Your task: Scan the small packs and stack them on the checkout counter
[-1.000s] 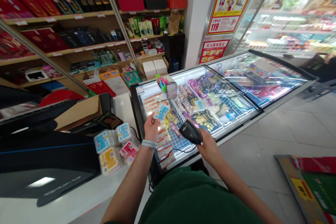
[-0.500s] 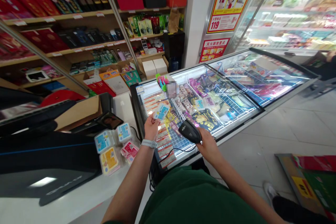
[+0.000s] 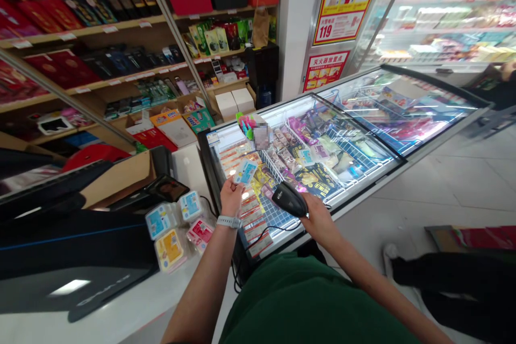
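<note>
My left hand (image 3: 231, 198), a pale watch on its wrist, pinches a small pack with a blue and white label (image 3: 245, 171) by its near end. That pack is held over the left end of a glass-topped chest freezer (image 3: 374, 181). My right hand (image 3: 317, 216) is wrapped round a black barcode scanner (image 3: 289, 199), whose head points left toward the pack. A dark cable (image 3: 269, 228) trails near the scanner across the glass. Left of my left forearm, several clear plastic packs with blue, yellow and pink labels (image 3: 169, 247) sit together on the white counter (image 3: 121, 314).
A dark checkout machine (image 3: 76, 258) and an open cardboard box (image 3: 121, 177) stand at the left. A colourful toy-like item (image 3: 244, 124) rests on the freezer's far edge. Shelves of goods (image 3: 133, 75) line the back. Another person's dark-clothed leg (image 3: 439, 274) is at the right.
The other person's leg has come further into view from the lower right, moving left. My view has shifted slightly; both hands keep nearly the same pose with the pack and scanner.
</note>
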A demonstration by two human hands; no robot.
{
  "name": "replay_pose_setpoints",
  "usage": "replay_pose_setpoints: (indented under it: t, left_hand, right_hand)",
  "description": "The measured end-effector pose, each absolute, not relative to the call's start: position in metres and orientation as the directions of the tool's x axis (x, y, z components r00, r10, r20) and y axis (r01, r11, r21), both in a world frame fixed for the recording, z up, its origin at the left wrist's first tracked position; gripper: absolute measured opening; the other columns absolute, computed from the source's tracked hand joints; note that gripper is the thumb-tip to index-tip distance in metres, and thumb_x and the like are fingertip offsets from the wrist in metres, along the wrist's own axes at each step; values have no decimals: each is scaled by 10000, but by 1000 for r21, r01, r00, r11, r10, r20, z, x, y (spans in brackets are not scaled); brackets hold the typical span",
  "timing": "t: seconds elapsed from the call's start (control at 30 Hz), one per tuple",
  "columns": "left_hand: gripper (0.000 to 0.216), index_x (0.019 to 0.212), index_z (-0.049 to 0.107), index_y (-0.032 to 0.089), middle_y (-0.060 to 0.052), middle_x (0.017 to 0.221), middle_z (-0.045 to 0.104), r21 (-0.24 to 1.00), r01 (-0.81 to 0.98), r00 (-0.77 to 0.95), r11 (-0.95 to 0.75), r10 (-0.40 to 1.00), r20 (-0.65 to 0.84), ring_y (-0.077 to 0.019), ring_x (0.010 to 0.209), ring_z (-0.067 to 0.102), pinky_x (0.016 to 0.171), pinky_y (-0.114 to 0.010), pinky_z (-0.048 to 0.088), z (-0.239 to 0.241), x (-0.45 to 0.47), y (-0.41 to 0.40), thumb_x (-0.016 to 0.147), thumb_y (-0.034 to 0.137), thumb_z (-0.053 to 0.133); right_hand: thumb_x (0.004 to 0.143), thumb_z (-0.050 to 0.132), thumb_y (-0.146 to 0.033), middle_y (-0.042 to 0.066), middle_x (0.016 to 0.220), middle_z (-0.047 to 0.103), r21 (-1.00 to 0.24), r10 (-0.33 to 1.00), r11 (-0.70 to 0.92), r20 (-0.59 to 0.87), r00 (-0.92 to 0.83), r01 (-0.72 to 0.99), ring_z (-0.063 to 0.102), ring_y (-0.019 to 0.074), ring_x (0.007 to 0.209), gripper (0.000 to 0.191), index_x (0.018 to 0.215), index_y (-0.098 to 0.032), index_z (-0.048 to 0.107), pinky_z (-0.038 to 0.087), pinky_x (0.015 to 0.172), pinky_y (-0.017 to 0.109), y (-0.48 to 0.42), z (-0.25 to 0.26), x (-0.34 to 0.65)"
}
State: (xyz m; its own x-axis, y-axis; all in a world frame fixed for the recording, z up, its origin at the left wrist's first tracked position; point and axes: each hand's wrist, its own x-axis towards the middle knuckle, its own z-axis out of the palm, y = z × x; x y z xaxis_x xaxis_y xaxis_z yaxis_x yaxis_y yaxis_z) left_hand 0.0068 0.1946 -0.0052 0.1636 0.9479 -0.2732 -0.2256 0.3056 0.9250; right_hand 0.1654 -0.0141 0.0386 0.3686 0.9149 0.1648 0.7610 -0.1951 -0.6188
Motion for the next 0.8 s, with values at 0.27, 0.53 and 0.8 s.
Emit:
replay_pose_setpoints:
  t: [0.27,0.53,0.8]
  left_hand:
    - [347,921,586,172,-5,812,685,928,-223,179,299,948,-263,-108,728,629,705,-241,475,-5,8,194,608,181,735]
    - [338,920,580,170,-8,818,685,923,-230,181,308,946,-270,-107,729,626,707,-240,472,-5,8,194,611,172,718]
    - [336,917,579,175,-7,842,678,922,-231,186,310,944,-271,-107,756,624,733,-245,470,-6,8,194,611,173,718]
  right_hand:
    - [665,481,-44,111,1090,626,-623,909,-218,151,389,751,573,261,1027,499,1145,-175,518,454,919,413,-16,36,166]
    - [660,486,-46,101,1026,620,-625,910,-219,146,388,749,568,263,974,450,1089,-180,513,460,881,416,-16,36,167]
    - [670,485,-45,92,990,613,-621,911,-215,151,384,753,563,262,946,414,1056,-194,502,462,858,416,-16,34,167]
